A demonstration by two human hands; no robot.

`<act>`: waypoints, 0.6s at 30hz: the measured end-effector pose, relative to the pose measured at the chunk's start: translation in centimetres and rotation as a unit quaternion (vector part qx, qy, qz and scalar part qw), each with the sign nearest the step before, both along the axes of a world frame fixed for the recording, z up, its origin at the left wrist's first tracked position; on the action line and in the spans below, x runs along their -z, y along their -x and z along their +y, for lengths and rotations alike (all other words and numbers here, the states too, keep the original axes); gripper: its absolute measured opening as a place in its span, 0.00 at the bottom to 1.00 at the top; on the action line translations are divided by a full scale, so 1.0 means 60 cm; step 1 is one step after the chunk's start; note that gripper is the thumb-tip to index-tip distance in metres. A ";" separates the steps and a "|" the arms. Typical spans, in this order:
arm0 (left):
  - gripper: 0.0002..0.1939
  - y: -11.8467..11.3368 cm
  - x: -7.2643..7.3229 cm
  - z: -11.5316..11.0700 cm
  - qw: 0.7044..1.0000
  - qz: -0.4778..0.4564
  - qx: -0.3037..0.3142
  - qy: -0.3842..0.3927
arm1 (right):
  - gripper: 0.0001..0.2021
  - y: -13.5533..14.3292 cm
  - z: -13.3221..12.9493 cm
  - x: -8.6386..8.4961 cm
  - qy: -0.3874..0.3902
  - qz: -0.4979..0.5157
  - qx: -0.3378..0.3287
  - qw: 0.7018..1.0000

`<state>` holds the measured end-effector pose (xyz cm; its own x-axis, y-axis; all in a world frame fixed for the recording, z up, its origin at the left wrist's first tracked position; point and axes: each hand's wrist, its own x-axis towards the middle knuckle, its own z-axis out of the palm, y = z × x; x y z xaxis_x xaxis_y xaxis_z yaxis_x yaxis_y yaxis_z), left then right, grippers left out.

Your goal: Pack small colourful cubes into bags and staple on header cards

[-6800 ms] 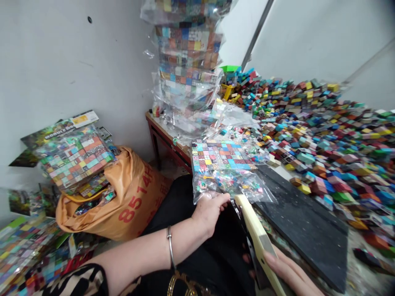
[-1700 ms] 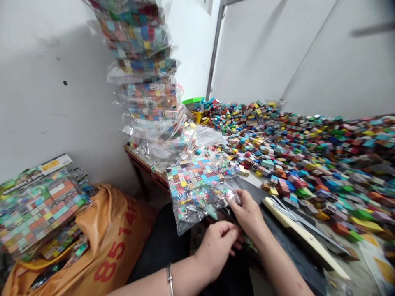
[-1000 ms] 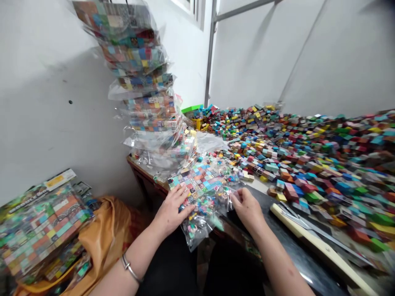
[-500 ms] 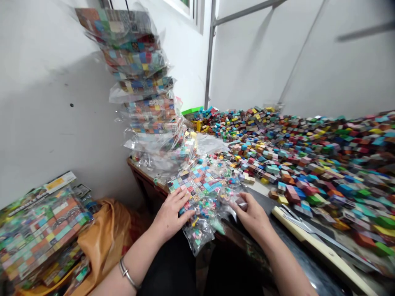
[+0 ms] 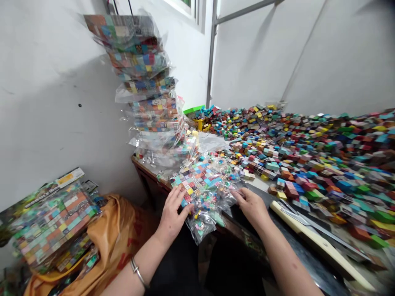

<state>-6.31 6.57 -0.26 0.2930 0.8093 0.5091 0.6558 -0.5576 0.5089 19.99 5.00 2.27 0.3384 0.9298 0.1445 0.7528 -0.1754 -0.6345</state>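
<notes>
Plastic, see-through and wrinkled: clear bag [image 5: 205, 181] sits at the near edge of the bench [image 5: 148, 172], between both hands, front corner hanging out past the edge above the lap; flat layer of printed blocks at the far side, small loose pieces bunched toward the front; handling, judged: block half likely fairly stiff with a bit of weight, front half soft, baggy, pieces free to slide about; film looks slick and thin, could slip or tear if yanked; best hold is flat on both sides of the block layer, or underneath, not by the limp front corner; left hand [image 5: 171, 216] palm down over the bag's left side, fingers long and lightly bent along the blocks, thumb splayed off toward the small pieces, so that grip is wide, resting rather than clenched; wrist about straight, forearm coming up from lower left, bracelet [image 5: 137, 271] on it; right hand [image 5: 251, 205] at the bag's right edge, back of hand up, fingers curled, tips at the film, grip narrow, can't tell if plastic is pinched in it; right forearm slants in from lower right, over a dark board [image 5: 259, 190]; cream-handled tool [image 5: 314, 238] lies right of that forearm, heap of loose blocks [image 5: 308, 144] beyond, leaning stack of bagged blocks [image 5: 151, 86] behind the bag to the left, orange sack [image 5: 115, 230] low left, apart from the left hand
</notes>
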 end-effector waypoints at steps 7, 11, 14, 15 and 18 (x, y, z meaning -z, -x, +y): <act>0.48 0.018 0.057 -0.092 0.988 0.112 0.062 -0.088 | 0.19 -0.004 0.002 -0.016 0.022 -0.014 -0.002 1.000; 0.30 0.004 0.058 -0.070 0.981 0.128 0.039 -0.140 | 0.19 0.003 0.001 -0.035 0.031 -0.018 -0.009 0.999; 0.24 0.009 0.032 -0.045 0.975 0.119 0.073 -0.171 | 0.18 0.011 -0.002 -0.067 0.035 -0.012 -0.024 0.999; 0.24 0.014 0.018 -0.039 0.975 0.104 0.085 -0.178 | 0.18 0.015 -0.004 -0.082 0.033 -0.011 -0.029 0.999; 0.21 0.035 -0.039 -0.029 0.979 0.012 0.095 -0.182 | 0.17 0.027 -0.012 -0.142 0.012 -0.013 -0.045 0.999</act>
